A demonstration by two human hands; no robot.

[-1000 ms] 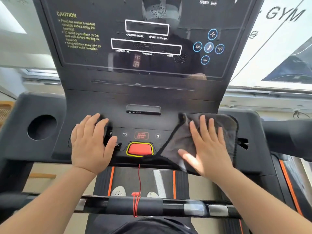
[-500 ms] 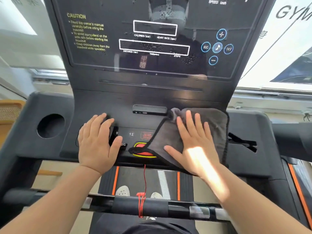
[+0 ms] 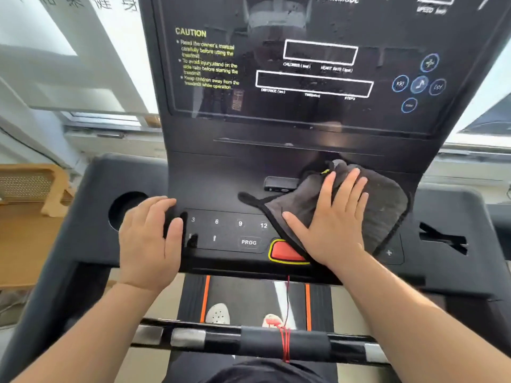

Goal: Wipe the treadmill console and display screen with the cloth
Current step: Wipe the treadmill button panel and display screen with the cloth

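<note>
Lying flat under the right hand (image 3: 336, 217), cloth (image 3: 387, 200) on console (image 3: 221, 175).

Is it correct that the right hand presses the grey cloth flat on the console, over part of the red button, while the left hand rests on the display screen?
Not quite. In the head view the left hand rests on the console beside the number keys, not on the display screen. The right hand does press the grey cloth over part of the red button.
</note>
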